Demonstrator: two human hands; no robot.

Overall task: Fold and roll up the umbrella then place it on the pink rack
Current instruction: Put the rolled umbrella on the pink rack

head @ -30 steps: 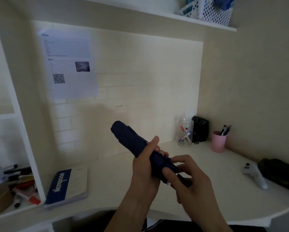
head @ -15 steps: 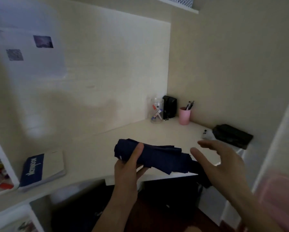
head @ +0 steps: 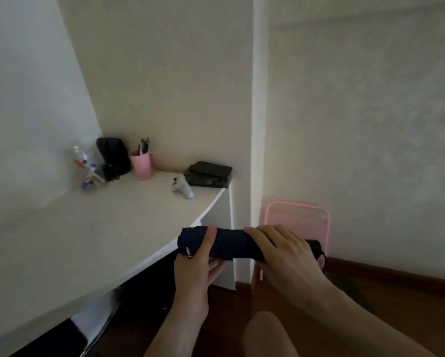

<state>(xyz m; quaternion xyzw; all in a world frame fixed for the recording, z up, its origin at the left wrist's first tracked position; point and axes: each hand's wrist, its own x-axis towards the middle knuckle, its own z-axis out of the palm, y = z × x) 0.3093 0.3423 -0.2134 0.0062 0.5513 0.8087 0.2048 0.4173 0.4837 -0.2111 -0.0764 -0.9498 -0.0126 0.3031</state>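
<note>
Umbrella [head: 231,244] rolled and held level in the air, just past the desk [head: 87,228] corner, in front of the pink rack [head: 297,219].

The left hand [head: 198,261] is clamped around the canopy end and the right hand [head: 286,251] wraps the handle end, so the bundle spans between them. If either grip loosens, the rolled fabric could spring loose, since no fastened strap is clearly visible in this dim view. The desk's corner sits close on the left and the wall post [head: 258,124] stands just behind, so swinging wide risks a knock. Open room lies to the right, over the wooden floor [head: 396,292] toward the rack.
</note>
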